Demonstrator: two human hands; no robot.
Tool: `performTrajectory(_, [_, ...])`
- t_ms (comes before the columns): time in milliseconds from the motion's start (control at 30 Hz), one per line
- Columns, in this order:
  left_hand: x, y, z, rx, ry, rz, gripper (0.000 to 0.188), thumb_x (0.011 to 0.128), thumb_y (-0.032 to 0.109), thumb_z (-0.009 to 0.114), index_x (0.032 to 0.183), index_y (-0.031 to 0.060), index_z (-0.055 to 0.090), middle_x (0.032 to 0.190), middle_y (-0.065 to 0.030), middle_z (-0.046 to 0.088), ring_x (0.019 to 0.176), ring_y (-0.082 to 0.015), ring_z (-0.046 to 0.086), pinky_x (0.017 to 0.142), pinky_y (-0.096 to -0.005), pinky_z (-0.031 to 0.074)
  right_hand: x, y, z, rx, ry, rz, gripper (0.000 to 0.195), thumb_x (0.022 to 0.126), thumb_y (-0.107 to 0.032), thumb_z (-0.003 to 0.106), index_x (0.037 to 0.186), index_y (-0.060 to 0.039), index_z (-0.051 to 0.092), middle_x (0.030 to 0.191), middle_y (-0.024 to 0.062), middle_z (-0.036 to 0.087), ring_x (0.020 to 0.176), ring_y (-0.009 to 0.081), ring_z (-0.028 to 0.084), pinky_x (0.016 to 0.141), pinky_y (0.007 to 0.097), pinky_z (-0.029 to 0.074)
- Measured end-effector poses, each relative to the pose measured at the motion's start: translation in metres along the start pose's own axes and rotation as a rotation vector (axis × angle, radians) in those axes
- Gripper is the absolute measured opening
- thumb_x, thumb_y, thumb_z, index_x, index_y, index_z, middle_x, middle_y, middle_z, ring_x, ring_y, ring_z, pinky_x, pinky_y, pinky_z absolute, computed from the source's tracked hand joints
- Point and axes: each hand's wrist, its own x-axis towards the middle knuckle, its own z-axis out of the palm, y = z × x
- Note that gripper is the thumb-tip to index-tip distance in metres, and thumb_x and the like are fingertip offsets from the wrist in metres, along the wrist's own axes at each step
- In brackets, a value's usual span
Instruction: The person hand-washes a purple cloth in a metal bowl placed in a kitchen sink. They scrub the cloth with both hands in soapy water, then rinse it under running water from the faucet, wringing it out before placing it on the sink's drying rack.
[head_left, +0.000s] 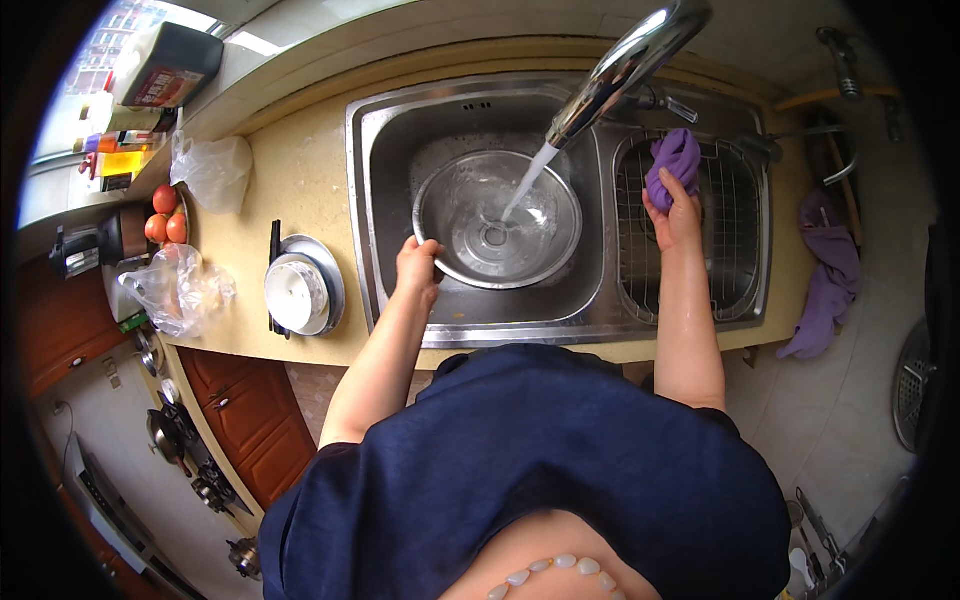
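My left hand (419, 266) grips the near left rim of a round stainless steel basin (457, 225), which stands in the larger bowl of a double sink (487, 319). Water (532, 178) pours from the chrome faucet (607, 75) into the basin and spreads over its bottom. In my right hand (679, 217) is a bunched purple cloth (673, 165), held above the smaller sink bowl. A wire rack (637, 274) lines that smaller bowl beneath the hand.
Left of the sink, stacked white bowls (296, 294) stand beside black chopsticks (274, 259). Farther left are plastic bags (184, 289), several tomatoes (165, 214) and bottles (120, 161). Another purple cloth (831, 262) hangs at the right. The faucet spout reaches over the basin.
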Motion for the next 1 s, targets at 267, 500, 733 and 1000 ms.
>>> performTrajectory(267, [0.025,-0.044,0.008,0.031,-0.144,0.059,0.013,0.082,0.004,0.058,0.093,0.0067,0.052,0.070,-0.0021,0.054,0.052,-0.0114,0.046,0.043,-0.0258,0.036,-0.014,0.005,0.018,-0.091,-0.070,0.041,0.047,0.075,-0.017,0.074,0.117,-0.0127,0.053,0.109,0.0012,0.056,0.095,0.0129,0.056,0.072,0.0288,0.051])
performTrajectory(500, [0.027,-0.040,0.006,0.535,-0.166,-0.168,0.033,0.091,0.021,0.058,0.118,0.0050,0.048,0.094,-0.0092,0.063,0.083,-0.0193,0.063,0.067,-0.0291,0.048,-0.034,0.034,0.050,-0.311,-0.323,0.096,0.063,0.074,-0.038,0.075,0.125,-0.0125,0.047,0.107,-0.0002,0.056,0.092,0.0116,0.056,0.072,0.0287,0.051])
performTrajectory(733, [0.037,-0.003,0.029,0.822,-0.115,0.623,0.047,0.091,0.027,0.056,0.131,0.0070,0.044,0.115,-0.0114,0.058,0.100,-0.0225,0.060,0.085,-0.0314,0.046,-0.038,0.089,0.076,-0.257,-0.423,0.136,0.052,0.093,-0.037,0.055,0.129,-0.0023,0.044,0.121,0.0076,0.054,0.110,0.0145,0.051,0.096,0.0290,0.038])
performTrajectory(1000, [-0.006,0.039,0.083,0.032,-0.468,0.110,0.031,0.088,0.015,0.056,0.118,0.0120,0.052,0.107,-0.0055,0.056,0.087,-0.0159,0.057,0.081,-0.0369,0.048,-0.034,0.104,0.094,-0.288,-0.593,0.184,0.037,0.094,-0.030,0.054,0.123,-0.0077,0.051,0.114,0.0026,0.058,0.104,0.0131,0.054,0.089,0.0321,0.044])
